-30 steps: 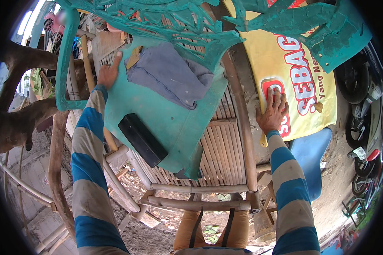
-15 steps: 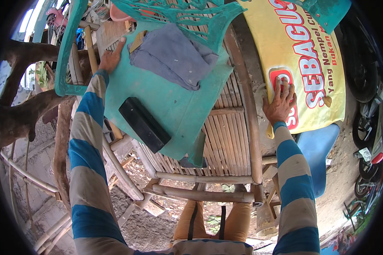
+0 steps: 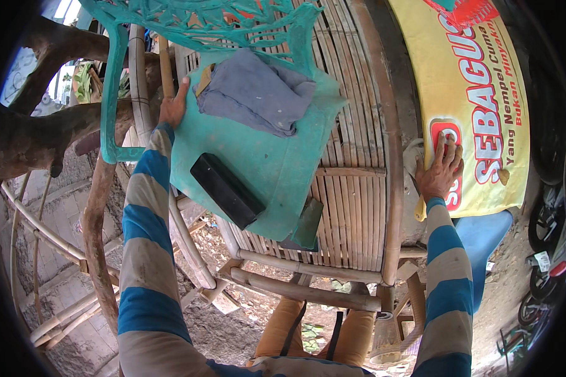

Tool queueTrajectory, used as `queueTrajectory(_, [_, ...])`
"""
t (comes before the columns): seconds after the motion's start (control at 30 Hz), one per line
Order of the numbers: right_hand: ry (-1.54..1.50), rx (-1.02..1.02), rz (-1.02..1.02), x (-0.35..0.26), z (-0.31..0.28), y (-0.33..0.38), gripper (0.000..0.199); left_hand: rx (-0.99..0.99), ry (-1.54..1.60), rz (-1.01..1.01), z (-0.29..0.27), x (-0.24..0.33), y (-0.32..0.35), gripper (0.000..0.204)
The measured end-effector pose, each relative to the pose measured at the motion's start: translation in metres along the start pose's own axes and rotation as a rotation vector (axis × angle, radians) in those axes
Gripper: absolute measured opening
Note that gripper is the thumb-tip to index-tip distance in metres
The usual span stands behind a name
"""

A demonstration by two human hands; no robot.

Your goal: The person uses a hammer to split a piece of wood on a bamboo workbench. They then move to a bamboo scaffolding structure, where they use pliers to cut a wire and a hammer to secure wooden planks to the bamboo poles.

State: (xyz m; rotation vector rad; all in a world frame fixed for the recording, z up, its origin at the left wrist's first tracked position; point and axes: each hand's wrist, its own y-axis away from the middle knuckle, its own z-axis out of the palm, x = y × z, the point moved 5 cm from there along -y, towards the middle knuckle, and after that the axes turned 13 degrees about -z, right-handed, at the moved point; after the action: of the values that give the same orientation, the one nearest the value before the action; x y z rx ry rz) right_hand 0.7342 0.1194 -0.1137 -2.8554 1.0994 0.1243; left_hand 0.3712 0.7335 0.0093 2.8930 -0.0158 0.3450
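Soft daylight falls evenly, glaring white at upper left, while fisheye edges curve into black

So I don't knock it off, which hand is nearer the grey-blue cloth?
Left. The left hand is just left of the cloth, at the edge of the green chair; the right hand is farther away, rightward, on the yellow banner.

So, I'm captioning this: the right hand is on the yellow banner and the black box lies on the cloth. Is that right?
One thing is off: the black box lies on the green seat, apart from the cloth, as the head view shows. The right hand is indeed on the yellow banner.
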Motion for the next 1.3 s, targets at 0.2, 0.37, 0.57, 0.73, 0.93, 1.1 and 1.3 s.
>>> queueTrajectory(0.2, [-0.027,-0.032,0.041,0.012,0.004,0.006,0.096,-0.046,-0.076,0.02,0.011,-0.016,-0.009,0.113])
queueTrajectory(0.37, [-0.055,-0.023,0.053,0.013,0.005,0.007,0.096,-0.13,-0.145,-0.054,0.008,-0.008,-0.01,0.11])
queueTrajectory(0.57, [-0.123,-0.042,0.056,0.007,0.009,0.004,0.096,0.189,-0.297,-0.043,-0.032,0.002,0.029,0.089])
queueTrajectory(0.73, [-0.104,-0.085,0.103,0.025,0.01,0.006,0.096,0.639,-0.064,0.592,-0.028,0.136,0.23,0.033])
queueTrajectory(0.93, [-0.128,-0.119,0.122,0.028,0.01,0.012,0.095,-0.133,0.637,0.615,0.127,0.346,0.308,0.029])
queueTrajectory(1.1, [-0.148,-0.145,0.096,0.022,0.007,0.0,0.093,0.172,0.322,0.209,0.261,0.399,0.07,0.044])
queueTrajectory(1.3, [-0.168,-0.176,0.157,0.033,0.019,0.01,0.094,0.349,-0.314,0.088,0.264,0.392,-0.046,0.065])
